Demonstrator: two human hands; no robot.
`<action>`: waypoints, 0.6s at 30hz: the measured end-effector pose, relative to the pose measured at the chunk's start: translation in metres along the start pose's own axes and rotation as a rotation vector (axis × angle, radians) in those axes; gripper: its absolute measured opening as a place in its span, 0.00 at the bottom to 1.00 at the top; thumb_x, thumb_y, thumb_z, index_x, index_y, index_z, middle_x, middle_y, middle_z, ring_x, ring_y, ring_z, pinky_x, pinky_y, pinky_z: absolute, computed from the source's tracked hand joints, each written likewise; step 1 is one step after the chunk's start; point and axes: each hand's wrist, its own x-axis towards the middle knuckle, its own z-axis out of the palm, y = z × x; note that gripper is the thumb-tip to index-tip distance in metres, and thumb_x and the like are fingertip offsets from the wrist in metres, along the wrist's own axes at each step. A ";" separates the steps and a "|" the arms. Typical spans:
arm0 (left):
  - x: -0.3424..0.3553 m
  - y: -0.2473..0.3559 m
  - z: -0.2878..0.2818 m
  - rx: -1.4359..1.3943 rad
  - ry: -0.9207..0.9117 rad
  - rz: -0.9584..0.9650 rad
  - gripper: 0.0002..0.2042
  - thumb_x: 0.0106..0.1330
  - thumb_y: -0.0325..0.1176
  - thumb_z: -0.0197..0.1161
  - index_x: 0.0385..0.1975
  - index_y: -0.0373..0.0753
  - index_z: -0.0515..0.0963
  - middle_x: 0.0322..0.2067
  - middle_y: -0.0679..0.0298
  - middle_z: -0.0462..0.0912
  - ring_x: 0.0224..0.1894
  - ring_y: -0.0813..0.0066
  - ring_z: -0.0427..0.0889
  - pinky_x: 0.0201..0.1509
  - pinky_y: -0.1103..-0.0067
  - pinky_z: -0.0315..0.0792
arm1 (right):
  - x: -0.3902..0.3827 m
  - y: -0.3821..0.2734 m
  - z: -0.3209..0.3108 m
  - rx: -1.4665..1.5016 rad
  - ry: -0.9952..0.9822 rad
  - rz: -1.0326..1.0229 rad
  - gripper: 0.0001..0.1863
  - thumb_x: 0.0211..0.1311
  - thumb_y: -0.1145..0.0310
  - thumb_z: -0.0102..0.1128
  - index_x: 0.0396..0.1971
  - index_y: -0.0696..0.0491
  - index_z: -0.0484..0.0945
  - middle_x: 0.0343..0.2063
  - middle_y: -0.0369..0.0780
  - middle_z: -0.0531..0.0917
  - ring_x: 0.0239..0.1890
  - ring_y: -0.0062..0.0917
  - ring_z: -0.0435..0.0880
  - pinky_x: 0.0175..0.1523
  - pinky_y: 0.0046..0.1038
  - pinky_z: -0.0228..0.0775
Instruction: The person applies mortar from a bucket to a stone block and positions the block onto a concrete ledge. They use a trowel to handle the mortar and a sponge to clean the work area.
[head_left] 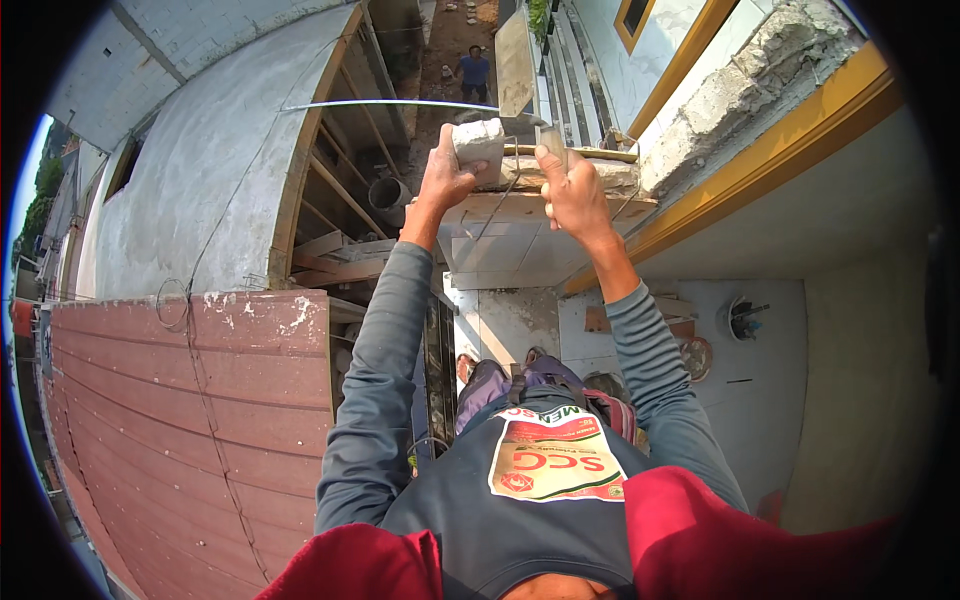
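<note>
At the top of a partly built wall, my left hand [446, 188] is closed around a pale grey block [478, 148], held by its left side and lower face. Just to the right, my right hand [578, 198] grips a hand tool with a pale, upright handle [551, 142], thumb laid along it. The tool's working end is too unclear to name. Below both hands runs the rough, mortar-covered wall top [612, 176], with a wooden board [560, 207] along its near side. Thin bent metal rods [497, 208] stick out between my hands.
A red-brown corrugated roof [190, 400] spreads at lower left, a grey slab [215, 150] above it. A yellow-orange beam [760, 160] slants along the right. Far below, a person in blue [473, 72] stands in an alley. A bucket [742, 318] with tools sits on the tiled floor.
</note>
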 end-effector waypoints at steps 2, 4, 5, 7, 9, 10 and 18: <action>-0.005 0.000 0.003 0.051 0.002 -0.005 0.26 0.55 0.24 0.73 0.48 0.36 0.63 0.44 0.40 0.84 0.53 0.36 0.80 0.54 0.61 0.74 | -0.013 -0.010 0.005 0.406 0.165 -0.097 0.24 0.73 0.48 0.54 0.33 0.57 0.72 0.16 0.34 0.73 0.11 0.17 0.73 0.13 0.24 0.66; -0.003 0.002 0.006 0.041 -0.023 -0.013 0.26 0.54 0.24 0.73 0.48 0.36 0.63 0.44 0.41 0.84 0.53 0.36 0.79 0.54 0.61 0.74 | -0.008 0.007 0.007 0.379 0.219 -0.147 0.24 0.73 0.48 0.55 0.32 0.57 0.73 0.15 0.34 0.73 0.11 0.17 0.72 0.12 0.24 0.66; -0.003 -0.001 0.004 0.044 -0.023 -0.013 0.26 0.54 0.24 0.73 0.48 0.36 0.63 0.44 0.41 0.84 0.53 0.36 0.79 0.54 0.61 0.74 | 0.001 0.014 0.007 0.114 0.114 -0.134 0.25 0.74 0.47 0.54 0.32 0.58 0.73 0.15 0.35 0.74 0.11 0.19 0.73 0.14 0.25 0.66; -0.001 -0.004 0.001 0.003 -0.003 0.006 0.26 0.54 0.24 0.73 0.48 0.36 0.63 0.43 0.40 0.84 0.53 0.35 0.79 0.54 0.60 0.74 | 0.004 0.015 0.001 -0.045 -0.023 -0.022 0.25 0.74 0.46 0.52 0.34 0.58 0.74 0.14 0.36 0.74 0.11 0.19 0.74 0.15 0.24 0.66; -0.003 -0.004 0.001 0.024 -0.001 0.009 0.26 0.54 0.24 0.73 0.48 0.36 0.63 0.43 0.40 0.84 0.53 0.35 0.79 0.54 0.60 0.74 | -0.003 0.002 -0.004 0.132 0.019 -0.034 0.26 0.74 0.47 0.53 0.33 0.59 0.74 0.14 0.37 0.74 0.11 0.20 0.74 0.15 0.25 0.67; -0.004 -0.003 0.003 0.040 -0.004 0.008 0.26 0.54 0.25 0.73 0.48 0.36 0.63 0.43 0.39 0.84 0.53 0.35 0.79 0.54 0.60 0.74 | -0.007 -0.003 -0.007 0.305 0.060 -0.039 0.26 0.74 0.47 0.53 0.33 0.60 0.73 0.15 0.37 0.74 0.11 0.22 0.75 0.15 0.27 0.68; -0.001 0.002 0.000 0.038 -0.023 -0.028 0.25 0.56 0.24 0.73 0.49 0.36 0.64 0.45 0.42 0.84 0.55 0.40 0.80 0.55 0.63 0.73 | -0.001 0.001 -0.009 0.297 -0.009 0.057 0.25 0.74 0.49 0.52 0.31 0.59 0.72 0.15 0.35 0.73 0.12 0.18 0.73 0.13 0.25 0.67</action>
